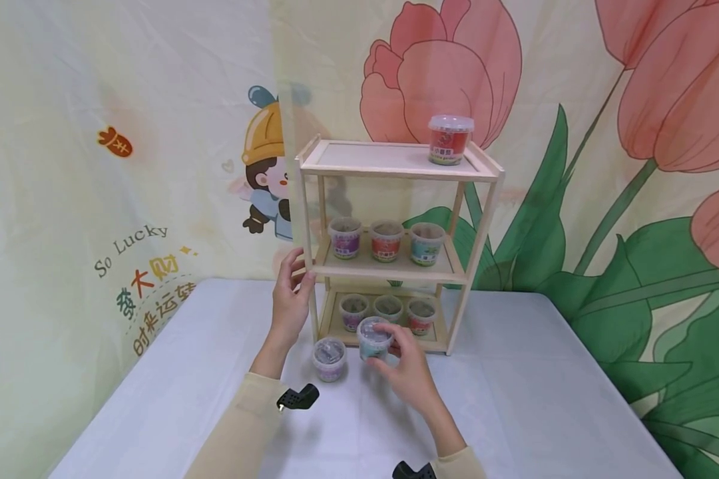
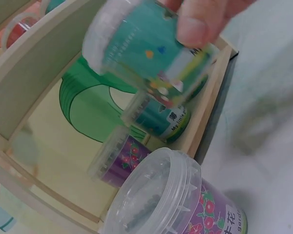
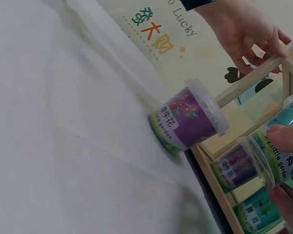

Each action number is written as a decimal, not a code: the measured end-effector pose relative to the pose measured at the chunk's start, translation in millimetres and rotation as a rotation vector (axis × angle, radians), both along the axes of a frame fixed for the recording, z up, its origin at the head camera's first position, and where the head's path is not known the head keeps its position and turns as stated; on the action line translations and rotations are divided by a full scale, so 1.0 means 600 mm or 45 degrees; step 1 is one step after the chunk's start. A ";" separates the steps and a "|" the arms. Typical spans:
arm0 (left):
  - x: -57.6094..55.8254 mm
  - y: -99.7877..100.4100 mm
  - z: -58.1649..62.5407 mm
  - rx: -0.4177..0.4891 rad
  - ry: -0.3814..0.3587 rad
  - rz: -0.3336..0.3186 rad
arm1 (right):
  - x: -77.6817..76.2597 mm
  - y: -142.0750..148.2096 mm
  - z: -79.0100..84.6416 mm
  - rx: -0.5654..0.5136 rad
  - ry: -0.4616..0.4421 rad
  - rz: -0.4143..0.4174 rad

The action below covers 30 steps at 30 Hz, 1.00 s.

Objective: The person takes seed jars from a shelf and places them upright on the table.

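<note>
A small teal plastic tub (image 1: 371, 350) with a clear lid is gripped between the thumb and fingers of my right hand (image 1: 410, 368), in front of the bottom shelf. My left hand (image 1: 290, 297) holds the left post of a pale wooden three-tier rack (image 1: 365, 157), close to the middle shelf. On the table just left of the teal tub stands a purple lidded tub (image 3: 185, 119). The bottom shelf carries a row of purple (image 1: 352, 320), teal (image 2: 158, 117) and red tubs (image 1: 421, 322); the held tub partly covers this row in the head view.
The middle shelf bears a purple tub (image 1: 345, 245), a red tub (image 1: 386, 247) and a teal tub (image 1: 427, 249). One red tub (image 1: 447, 145) stands at the top shelf's right end. White cloth (image 1: 515, 386) covers the table; a printed curtain (image 1: 174, 166) hangs behind.
</note>
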<state>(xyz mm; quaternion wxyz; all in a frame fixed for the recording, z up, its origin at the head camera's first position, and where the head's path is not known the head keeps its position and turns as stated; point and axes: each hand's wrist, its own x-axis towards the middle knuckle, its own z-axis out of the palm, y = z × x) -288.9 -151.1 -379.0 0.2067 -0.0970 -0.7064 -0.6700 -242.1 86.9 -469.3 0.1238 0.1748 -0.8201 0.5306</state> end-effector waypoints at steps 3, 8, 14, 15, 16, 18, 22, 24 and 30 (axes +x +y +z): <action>-0.001 -0.001 0.000 0.004 0.003 -0.005 | 0.000 -0.004 -0.015 -0.006 -0.009 -0.009; -0.016 -0.004 -0.015 -0.002 -0.009 -0.003 | 0.000 -0.009 -0.034 -0.007 -0.010 -0.019; -0.043 -0.013 -0.043 0.000 0.020 0.015 | -0.001 -0.013 -0.052 0.038 0.009 -0.027; -0.044 -0.015 -0.045 0.002 0.029 0.017 | -0.002 -0.014 -0.055 0.047 0.010 -0.027; -0.044 -0.016 -0.046 0.001 0.034 0.021 | -0.002 -0.015 -0.058 0.050 0.003 -0.027; -0.045 -0.017 -0.048 -0.002 0.045 0.023 | -0.003 -0.017 -0.064 0.054 -0.009 -0.030; -0.045 -0.017 -0.050 -0.013 0.065 0.024 | -0.004 -0.020 -0.075 0.067 -0.020 -0.040; -0.045 -0.017 -0.051 -0.018 0.071 0.025 | -0.004 -0.021 -0.079 0.079 -0.024 -0.051; -0.046 -0.015 -0.049 -0.027 0.068 0.030 | -0.005 -0.023 -0.088 0.097 -0.016 -0.057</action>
